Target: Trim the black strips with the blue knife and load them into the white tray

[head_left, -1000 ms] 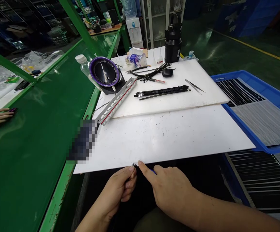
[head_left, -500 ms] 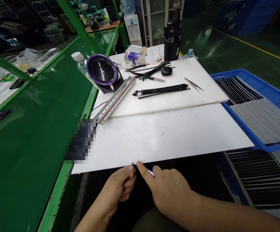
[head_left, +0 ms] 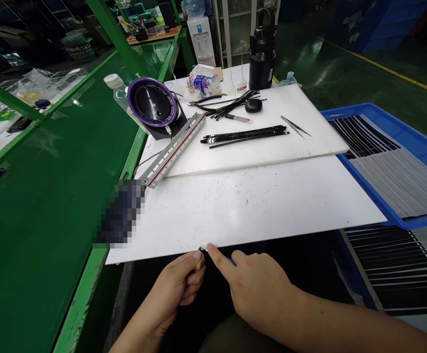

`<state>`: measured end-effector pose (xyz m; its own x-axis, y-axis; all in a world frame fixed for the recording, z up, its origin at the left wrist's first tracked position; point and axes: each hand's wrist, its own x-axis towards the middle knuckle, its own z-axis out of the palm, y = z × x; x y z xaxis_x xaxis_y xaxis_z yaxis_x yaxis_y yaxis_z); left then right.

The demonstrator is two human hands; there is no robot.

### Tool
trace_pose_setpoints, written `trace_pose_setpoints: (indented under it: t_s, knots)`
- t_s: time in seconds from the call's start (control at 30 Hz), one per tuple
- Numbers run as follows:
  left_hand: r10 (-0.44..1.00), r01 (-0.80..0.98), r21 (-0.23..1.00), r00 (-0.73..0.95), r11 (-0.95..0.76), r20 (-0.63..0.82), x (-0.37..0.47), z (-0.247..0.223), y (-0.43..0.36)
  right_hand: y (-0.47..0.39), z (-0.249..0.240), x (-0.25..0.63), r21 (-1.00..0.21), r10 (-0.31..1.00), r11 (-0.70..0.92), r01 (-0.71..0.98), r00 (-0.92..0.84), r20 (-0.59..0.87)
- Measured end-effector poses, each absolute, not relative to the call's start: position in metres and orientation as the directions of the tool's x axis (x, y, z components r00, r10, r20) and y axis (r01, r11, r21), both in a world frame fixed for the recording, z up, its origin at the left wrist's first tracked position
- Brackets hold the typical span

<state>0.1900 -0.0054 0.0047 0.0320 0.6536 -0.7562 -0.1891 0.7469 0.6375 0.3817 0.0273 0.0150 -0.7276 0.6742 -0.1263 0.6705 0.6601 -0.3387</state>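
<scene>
At the front edge of the white board (head_left: 213, 211), my left hand (head_left: 182, 279) is closed, thumb and finger pinching a small dark piece (head_left: 201, 249). Most of that piece is hidden by the fingers. My right hand (head_left: 257, 284) grips a slim blue-handled tool (head_left: 231, 261), with the index finger stretched along it toward the left fingertips. The tool's tip lies beneath that finger, so its kind cannot be made out. Both hands almost meet there.
On a thick white slab (head_left: 309, 117) lie black strips (head_left: 245, 135), tweezers (head_left: 296, 126), pliers (head_left: 202, 101) and a black case (head_left: 253, 105). A slotted metal bar (head_left: 174, 149) leans near a purple-rimmed fan (head_left: 153, 103). A black bottle (head_left: 262, 63) stands behind. Blue trays (head_left: 419, 132) hold strips at right.
The view has shifted slightly. My hands stay at the board's edge, nearly in the same pose; the dark piece shows a little more between the fingertips.
</scene>
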Motion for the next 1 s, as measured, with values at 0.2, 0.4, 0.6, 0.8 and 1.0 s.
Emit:
trace_pose_setpoints:
  t_s: [0.2, 0.4, 0.6, 0.8, 1.0]
  knots:
    - [0.66, -0.175, 0.646, 0.031, 0.743, -0.751, 0.189, 0.003, -0.005, 0.022, 0.012, 0.376, -0.258, 0.663, 0.682, 0.684, -0.727, -0.178]
    - [0.666, -0.168, 0.653, 0.033, 0.739, -0.745, 0.189, 0.003, -0.003, 0.024, 0.014, 0.378, -0.285, 0.685, 0.65, 0.704, -0.706, -0.182]
    - [0.67, -0.159, 0.656, 0.054, 0.737, -0.74, 0.188, 0.005, -0.003, 0.028, 0.018, 0.384, -0.388, 0.692, 0.617, 0.685, -0.707, -0.146]
    - [0.674, -0.18, 0.659, 0.037, 0.73, -0.737, 0.19, 0.003, -0.006, 0.028, 0.019, 0.382, -0.364, 0.676, 0.642, 0.675, -0.722, -0.148]
    - [0.657, -0.205, 0.634, 0.064, 0.746, -0.752, 0.184, 0.001, -0.003, 0.024, 0.01, 0.379, -0.272, 0.683, 0.675, 0.686, -0.72, -0.124]
